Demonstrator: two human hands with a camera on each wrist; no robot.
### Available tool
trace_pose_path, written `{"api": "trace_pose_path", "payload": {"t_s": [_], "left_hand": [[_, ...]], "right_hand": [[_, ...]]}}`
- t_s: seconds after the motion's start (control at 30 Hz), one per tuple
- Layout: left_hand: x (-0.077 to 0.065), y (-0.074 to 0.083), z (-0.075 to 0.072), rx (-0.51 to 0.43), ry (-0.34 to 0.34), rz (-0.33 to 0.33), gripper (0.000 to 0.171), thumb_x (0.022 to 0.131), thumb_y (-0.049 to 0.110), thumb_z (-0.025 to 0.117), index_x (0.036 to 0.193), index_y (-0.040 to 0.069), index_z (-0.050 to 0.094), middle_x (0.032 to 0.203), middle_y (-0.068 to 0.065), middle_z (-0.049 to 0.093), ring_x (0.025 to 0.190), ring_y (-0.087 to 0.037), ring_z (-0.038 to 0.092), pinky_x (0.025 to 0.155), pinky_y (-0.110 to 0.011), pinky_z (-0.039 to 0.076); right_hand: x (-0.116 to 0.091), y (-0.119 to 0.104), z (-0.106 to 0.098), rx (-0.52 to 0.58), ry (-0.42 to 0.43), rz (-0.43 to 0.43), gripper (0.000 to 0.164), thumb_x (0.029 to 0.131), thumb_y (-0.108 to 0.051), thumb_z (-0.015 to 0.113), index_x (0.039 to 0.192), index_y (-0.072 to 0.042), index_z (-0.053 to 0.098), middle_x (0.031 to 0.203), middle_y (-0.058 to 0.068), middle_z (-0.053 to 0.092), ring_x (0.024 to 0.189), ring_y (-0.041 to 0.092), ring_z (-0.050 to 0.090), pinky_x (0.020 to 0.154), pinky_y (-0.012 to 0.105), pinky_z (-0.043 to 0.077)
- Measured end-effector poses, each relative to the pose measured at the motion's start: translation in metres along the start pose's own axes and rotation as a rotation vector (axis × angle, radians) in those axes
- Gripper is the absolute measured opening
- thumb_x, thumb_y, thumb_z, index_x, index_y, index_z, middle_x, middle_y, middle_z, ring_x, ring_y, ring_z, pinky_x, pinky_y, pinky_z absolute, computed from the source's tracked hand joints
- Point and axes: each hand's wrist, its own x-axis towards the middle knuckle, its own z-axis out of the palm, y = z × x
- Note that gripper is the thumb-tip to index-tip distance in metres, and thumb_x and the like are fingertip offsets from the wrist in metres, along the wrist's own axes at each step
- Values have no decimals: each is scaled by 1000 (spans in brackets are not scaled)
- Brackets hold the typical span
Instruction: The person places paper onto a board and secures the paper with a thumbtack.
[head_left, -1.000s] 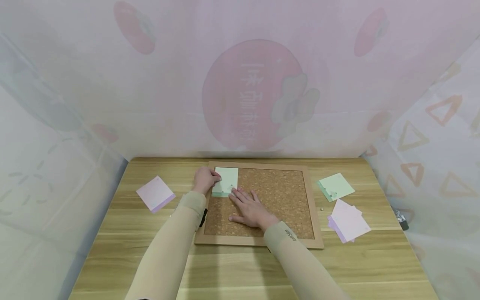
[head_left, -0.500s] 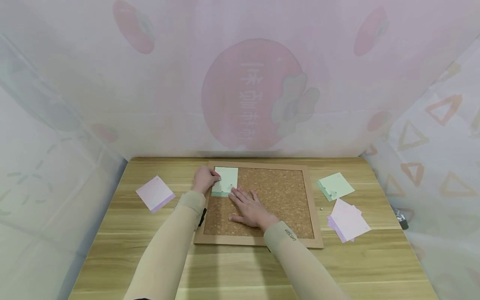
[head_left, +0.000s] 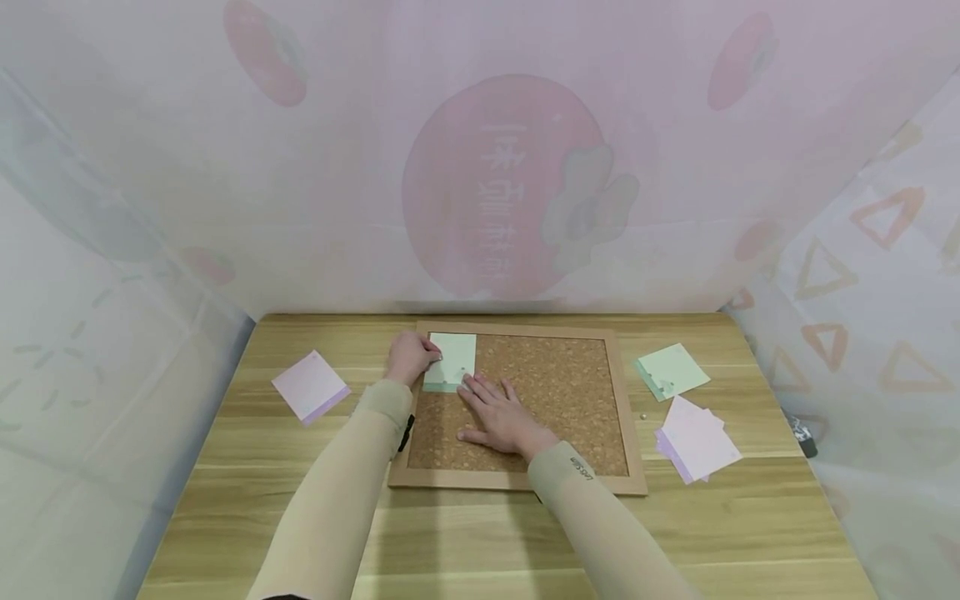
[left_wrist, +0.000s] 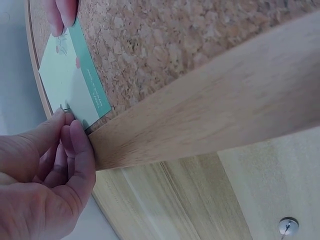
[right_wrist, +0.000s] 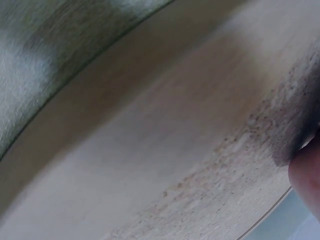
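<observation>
A white note with a green lower strip [head_left: 452,362] lies on the upper left corner of the framed cork board [head_left: 555,400]. My left hand [head_left: 408,357] is at the note's left edge. Between its thumb and fingertips it pinches a small thumbtack [left_wrist: 65,109], whose thin pin shows against the note; the fingers cover most of its head. My right hand [head_left: 501,419] rests on the cork with fingers spread, its fingertips on the note's lower right corner. In the right wrist view only part of a finger [right_wrist: 306,177] is visible at the edge.
A pink note [head_left: 311,387] lies left of the board. To its right are a green-striped note [head_left: 672,372] and overlapping pink notes [head_left: 701,442]. A silver thumbtack [left_wrist: 288,226] sits on the table left of the board, and a small round piece [head_left: 643,417] lies to the right.
</observation>
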Motion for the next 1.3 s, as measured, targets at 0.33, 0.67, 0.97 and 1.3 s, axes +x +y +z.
{"api": "trace_pose_path", "payload": {"t_s": [0.33,0.67,0.97,1.3], "left_hand": [[-1,1,1,32,25,19,12,90,12,73,94,2,79,95,-16,76,78,-23,65,67,-30,52],[-5,6,2,74,38,49,13,91,9,71,96,0,78,100,-18,76,95,-33,69,85,-43,57],[-4,3,5,53,55,47,12,92,9,70,94,0,77,100,-19,75,92,-32,69,82,-42,58],[2,-12,9,-70,45,45,12,94,12,69,97,2,75,99,-16,73,86,-25,67,74,-33,55]], "right_hand": [[1,1,3,-7,11,-3,83,97,-66,42,162,-21,16,171,-1,7,158,20,8,128,56,8],[1,0,2,-8,4,-3,83,97,-66,41,162,-22,14,171,-2,6,158,19,7,128,56,8],[1,-1,1,-10,-2,-2,83,97,-67,41,162,-22,13,171,-2,5,158,19,7,128,56,8],[1,0,1,-3,-3,-3,84,97,-66,42,162,-21,14,171,-1,5,158,20,7,127,56,8]]}}
